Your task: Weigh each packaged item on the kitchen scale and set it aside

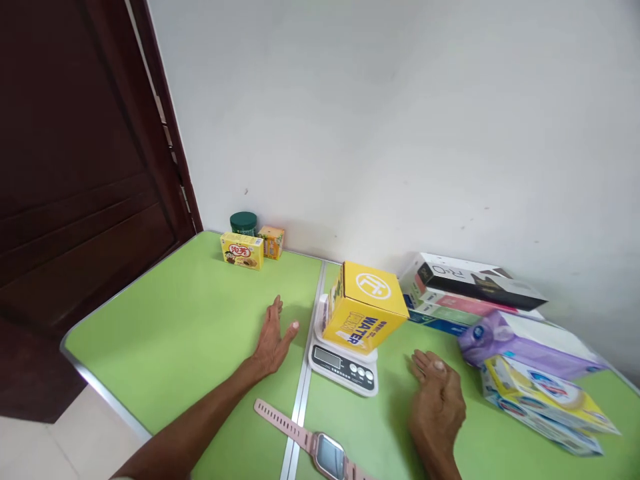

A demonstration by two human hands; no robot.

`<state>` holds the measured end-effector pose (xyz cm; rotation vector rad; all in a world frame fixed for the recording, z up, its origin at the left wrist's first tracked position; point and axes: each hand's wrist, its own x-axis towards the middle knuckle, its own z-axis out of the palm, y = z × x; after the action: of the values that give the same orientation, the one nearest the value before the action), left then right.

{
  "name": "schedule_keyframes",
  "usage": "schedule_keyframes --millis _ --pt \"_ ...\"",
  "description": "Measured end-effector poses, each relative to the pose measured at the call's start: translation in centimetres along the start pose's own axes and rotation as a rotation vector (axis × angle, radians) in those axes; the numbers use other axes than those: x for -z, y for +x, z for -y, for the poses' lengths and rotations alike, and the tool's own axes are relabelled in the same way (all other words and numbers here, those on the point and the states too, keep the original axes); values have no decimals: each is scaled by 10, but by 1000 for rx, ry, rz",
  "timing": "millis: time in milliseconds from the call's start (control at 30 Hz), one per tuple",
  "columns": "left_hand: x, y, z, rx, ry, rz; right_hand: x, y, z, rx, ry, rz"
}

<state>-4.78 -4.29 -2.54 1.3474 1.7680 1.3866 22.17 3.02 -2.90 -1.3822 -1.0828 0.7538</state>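
Head view, and I'm treating the kitchen scale as the middle of the clock. A pale wall (350,133) is filling 12 o'clock, a dark brown door (75,167) is standing way out at 10, and a green table (190,320) is holding everything else. At 2 o'clock a stack of flat boxes (465,283) is sitting near the wall, with a purple pack (530,343) lying just in front at 3. The yellow box (367,307) marked WATER is resting on the white scale (345,373), dead center, and neither hand is touching it. Two soap boxes (555,390) are lying one on the other, between 3 and 4.

Hands: the left hand (273,340) is hanging around 9 o'clock, opening wide with the thumb spreading away from the fingers, gripping nothing. The right hand (440,400) is pointing its fingers forward at 4, kinda bent; its palm is hiding, so I can't tell how far it's closing.

Smaller stuff: a pink watch (330,457) is lying at 6 to 7. Between 10 and 11, a yellow snack box (243,252) is standing in front of a green jar (244,223), and a little orange box (273,243) is sitting just beside them.
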Motion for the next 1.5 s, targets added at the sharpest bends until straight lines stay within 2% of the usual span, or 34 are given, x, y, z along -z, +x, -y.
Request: schedule_keyframes --millis 100,200,300,367,500,600,700,800,867,933,1067,1167,1267,1367,1500 --pt "-5 -8 -25 -58 80 54 -3 -12 19 111 -121 65" --pt "-16 -11 -58 -150 88 181 -12 -22 41 197 -208 124" --pt "-31 -5 -84 -200 44 260 -24 -30 58 225 -233 170" --pt "-41 1 -91 -191 11 261 -31 -33 64 212 -261 198" --pt "-60 7 -83 -218 -39 177 -35 -36 67 252 -317 200" --pt "-64 9 -79 -253 -78 87 -34 -37 72 310 -312 183" --pt "-54 12 -84 -268 -99 6 -40 -40 88 351 -299 211" --pt "-31 24 -87 -296 -106 -83 -63 -43 107 387 -253 260" --pt "-12 39 -81 -304 -104 -141 -90 -45 114 397 -197 316" --pt "7 58 -65 -299 -90 -181 -124 -47 114 385 -128 379" --pt "38 100 -14 -230 -66 -185 -195 -48 98 354 -51 463" --pt "48 122 20 -179 -62 -185 -233 -46 81 352 -29 501" --pt "53 130 44 -200 -57 -191 -253 -40 66 341 -30 523" --pt "65 126 61 -203 -23 -239 -261 -34 54 282 -61 545" --pt "91 121 83 -107 63 -543 -268 -30 45 197 -65 578"
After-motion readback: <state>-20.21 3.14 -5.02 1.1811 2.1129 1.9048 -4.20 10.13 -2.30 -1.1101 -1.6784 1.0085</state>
